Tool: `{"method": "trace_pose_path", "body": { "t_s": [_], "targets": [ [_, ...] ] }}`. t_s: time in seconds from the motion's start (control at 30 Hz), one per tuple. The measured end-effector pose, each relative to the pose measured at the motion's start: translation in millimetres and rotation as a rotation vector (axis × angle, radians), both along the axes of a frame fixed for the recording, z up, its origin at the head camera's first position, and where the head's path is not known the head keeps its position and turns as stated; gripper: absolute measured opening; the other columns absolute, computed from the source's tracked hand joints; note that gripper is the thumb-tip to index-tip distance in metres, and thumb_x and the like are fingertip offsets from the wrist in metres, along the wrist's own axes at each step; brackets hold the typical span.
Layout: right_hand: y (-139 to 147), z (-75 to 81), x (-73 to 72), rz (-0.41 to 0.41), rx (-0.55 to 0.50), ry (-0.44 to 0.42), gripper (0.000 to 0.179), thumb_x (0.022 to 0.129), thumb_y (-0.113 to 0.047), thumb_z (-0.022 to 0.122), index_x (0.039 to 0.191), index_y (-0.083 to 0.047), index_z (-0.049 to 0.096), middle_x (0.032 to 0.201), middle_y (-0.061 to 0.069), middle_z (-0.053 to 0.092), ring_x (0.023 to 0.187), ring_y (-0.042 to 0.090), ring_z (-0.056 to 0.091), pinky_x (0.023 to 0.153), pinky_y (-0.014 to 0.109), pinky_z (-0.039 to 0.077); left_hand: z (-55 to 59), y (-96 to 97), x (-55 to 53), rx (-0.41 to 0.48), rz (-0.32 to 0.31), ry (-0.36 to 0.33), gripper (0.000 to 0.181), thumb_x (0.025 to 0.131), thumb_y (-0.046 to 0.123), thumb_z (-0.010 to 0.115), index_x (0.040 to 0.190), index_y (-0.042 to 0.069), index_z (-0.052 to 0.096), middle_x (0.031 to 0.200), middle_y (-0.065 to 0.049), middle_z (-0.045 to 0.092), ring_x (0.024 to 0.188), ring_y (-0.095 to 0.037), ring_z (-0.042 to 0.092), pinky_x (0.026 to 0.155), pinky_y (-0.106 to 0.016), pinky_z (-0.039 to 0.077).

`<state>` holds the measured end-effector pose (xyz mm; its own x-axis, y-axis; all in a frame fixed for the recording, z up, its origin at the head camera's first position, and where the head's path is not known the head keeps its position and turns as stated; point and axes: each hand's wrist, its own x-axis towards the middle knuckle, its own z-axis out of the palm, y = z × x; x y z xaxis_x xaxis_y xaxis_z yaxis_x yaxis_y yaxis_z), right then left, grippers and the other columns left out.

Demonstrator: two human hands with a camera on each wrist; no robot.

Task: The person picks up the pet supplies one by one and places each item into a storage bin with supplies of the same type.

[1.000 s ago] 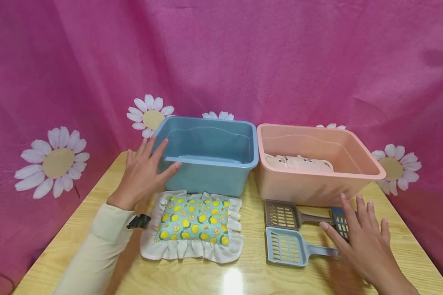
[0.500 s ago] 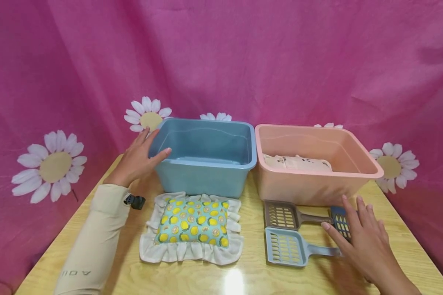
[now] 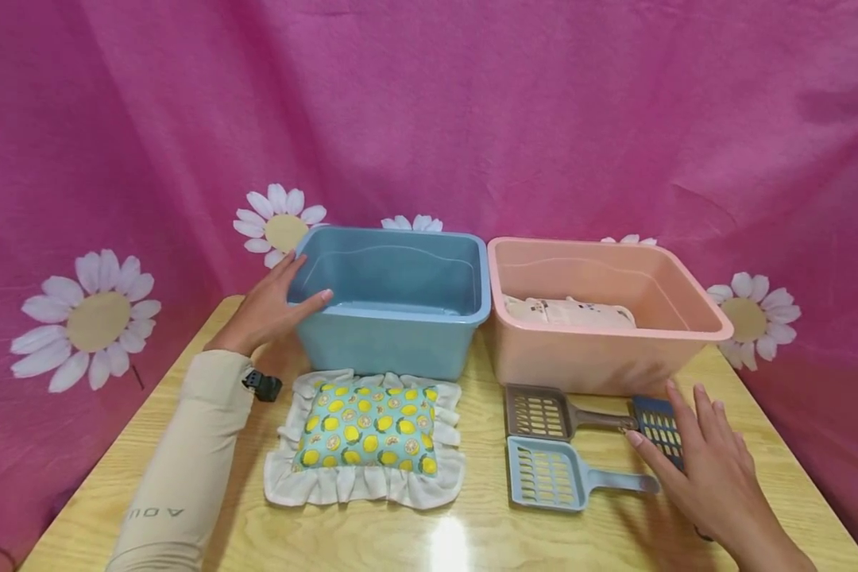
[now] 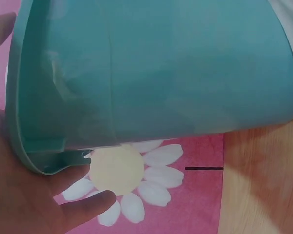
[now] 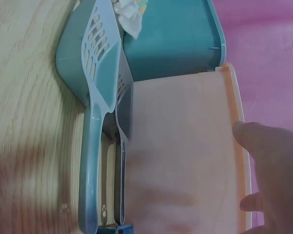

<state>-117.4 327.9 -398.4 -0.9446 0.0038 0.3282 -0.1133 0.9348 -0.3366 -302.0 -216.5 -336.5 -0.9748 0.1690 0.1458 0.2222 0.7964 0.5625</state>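
My left hand [image 3: 260, 311] is at the left front corner of the blue plastic bin [image 3: 389, 345], thumb by the front rim and fingers along the left rim. In the left wrist view, fingers [image 4: 90, 207] extend beside the bin's rim; how firmly they touch is unclear. My right hand [image 3: 722, 473] hovers with spread fingers at the right, partly hiding a dark blue slotted litter scoop [image 3: 654, 421]. Near it lie a brown litter scoop [image 3: 541, 413] and a light blue one [image 3: 546, 474]. A lemon-print cushion [image 3: 372, 429] with white ruffles lies before the blue bin.
A pink bin [image 3: 586, 357] stands right of the blue one, holding a cream printed cloth item [image 3: 572, 312]. A magenta curtain [image 3: 429, 119] with daisies hangs behind the wooden table [image 3: 350, 544].
My left hand has come down from above the blue bin's corner to its left rim, fingers drawn closer together. The right hand stays nearly in place. The view has shifted slightly.
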Motion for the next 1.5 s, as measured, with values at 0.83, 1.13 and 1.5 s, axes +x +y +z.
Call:
{"method": "trace_pose_path", "body": {
  "t_s": [0.83, 1.13, 1.5],
  "targets": [
    [16, -15.2, 16.2, -0.043, -0.022, -0.039, 0.086, 0.092, -0.045, 0.061, 0.154, -0.005, 0.016, 0.151, 0.038, 0.009, 0.135, 0.061, 0.009, 0.092, 0.080, 0.016, -3.9, 4.9, 5.4, -0.100, 0.017, 0.002, 0.101, 0.083, 0.074, 0.048, 0.156, 0.015, 0.012, 0.162, -0.007, 0.003, 0.142, -0.044, 0.019, 0.100, -0.070, 0.030],
    [25, -21.2, 18.3, -0.064, -0.027, -0.102, 0.086, 0.093, -0.045, 0.060, 0.154, -0.004, 0.014, 0.150, 0.040, 0.009, 0.131, 0.065, 0.014, 0.087, 0.081, 0.024, 3.4, 5.6, 5.6, -0.093, 0.019, 0.011, 0.100, 0.083, 0.072, 0.051, 0.157, 0.018, 0.011, 0.162, -0.011, 0.006, 0.141, -0.045, 0.019, 0.097, -0.072, 0.031],
    [39, -27.9, 17.1, -0.072, -0.022, -0.207, 0.086, 0.095, -0.041, 0.059, 0.151, 0.004, 0.012, 0.143, 0.047, 0.014, 0.115, 0.070, 0.032, 0.083, 0.077, 0.033, 4.2, -2.5, 0.7, -0.036, 0.013, 0.042, 0.091, 0.088, 0.064, 0.052, 0.156, 0.016, 0.015, 0.161, -0.013, 0.009, 0.142, -0.043, 0.017, 0.102, -0.073, 0.024]
  ]
}}
